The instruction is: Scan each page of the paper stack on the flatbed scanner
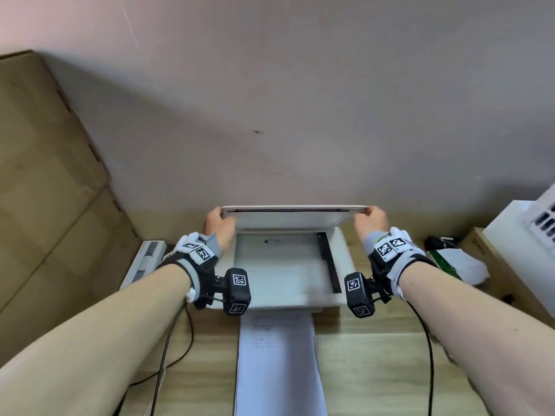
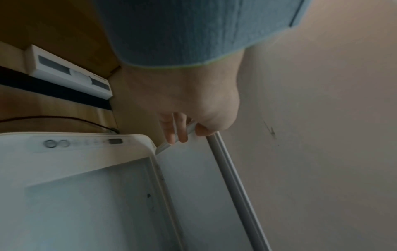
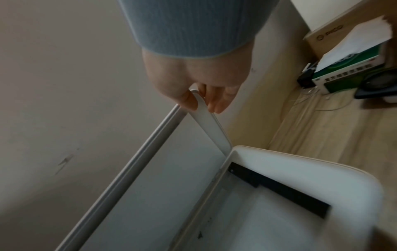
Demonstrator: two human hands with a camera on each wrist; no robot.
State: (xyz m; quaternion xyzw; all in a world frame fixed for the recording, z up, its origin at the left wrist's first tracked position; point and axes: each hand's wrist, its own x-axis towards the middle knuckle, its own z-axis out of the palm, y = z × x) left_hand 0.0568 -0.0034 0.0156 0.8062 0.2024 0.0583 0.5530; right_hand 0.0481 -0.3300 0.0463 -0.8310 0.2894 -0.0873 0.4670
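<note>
A white flatbed scanner point(image 1: 341, 253) sits on a wooden desk with its lid point(image 1: 292, 218) raised at an angle. My left hand point(image 1: 220, 220) grips the lid's left front corner and my right hand point(image 1: 368, 216) grips the right one. The left wrist view shows my left hand point(image 2: 189, 130) with its thumb and fingers pinching the lid edge point(image 2: 227, 169). The right wrist view shows my right hand point(image 3: 201, 103) pinching the lid corner point(image 3: 211, 125) the same way. The glass bed point(image 1: 279, 265) looks pale with a small dark mark. The paper stack point(image 1: 279, 364) lies on the desk in front of the scanner.
Tall cardboard boxes point(image 1: 45, 175) stand at the left beside a long white device point(image 1: 147, 259). A green box under white paper point(image 1: 450, 262), a cardboard box point(image 1: 492, 265) and a white appliance point(image 1: 525, 229) crowd the right. Black cables point(image 1: 168, 340) trail over the desk. A wall is close behind.
</note>
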